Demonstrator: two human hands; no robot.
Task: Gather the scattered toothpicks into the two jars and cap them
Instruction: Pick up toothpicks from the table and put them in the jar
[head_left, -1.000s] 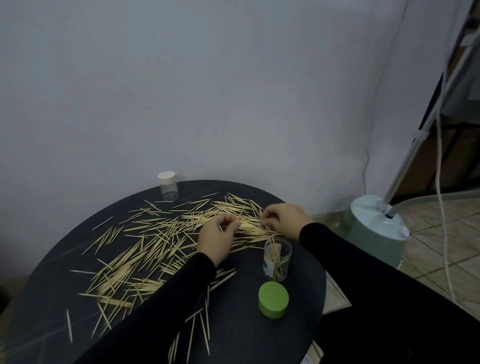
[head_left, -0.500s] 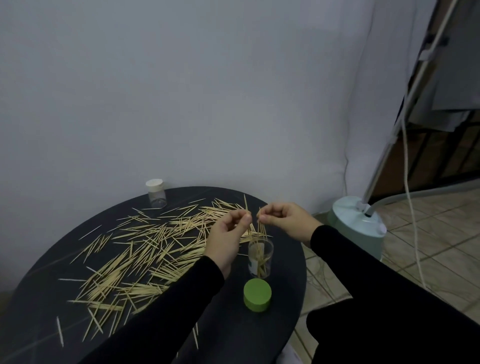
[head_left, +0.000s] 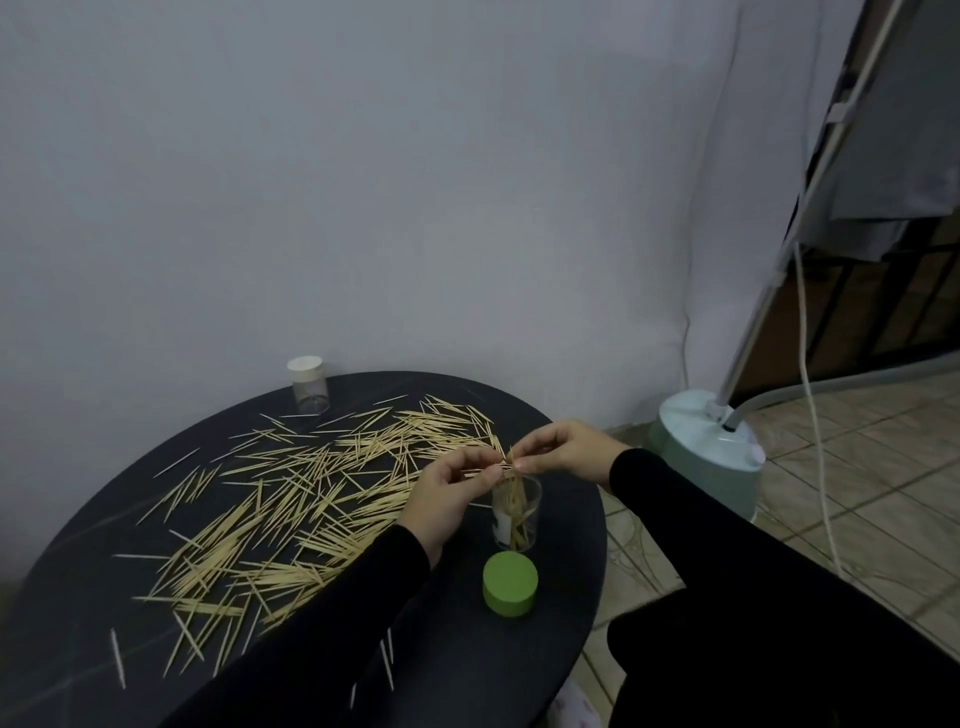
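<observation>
Because we want the sticks to drop straight in, our left hand (head_left: 451, 493) and right hand (head_left: 563, 451) pinch a little bunch of toothpicks (head_left: 506, 462) right above the open jar (head_left: 515, 514) at lower middle. Its green lid (head_left: 509, 583) waits beside it on the worktop (head_left: 88, 530).

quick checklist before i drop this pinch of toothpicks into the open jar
1. Open jar upright, mouth uncovered: ok.
2. Both hands, left hand and right hand, over the jar mouth: ok.
3. Bundle of toothpicks pointing down: not ok, it looks tilted.
4. Grip firm on every pick: cannot tell.
5. Green lid clear of the jar: ok.
6. Capped jar out of the way: ok.
</observation>
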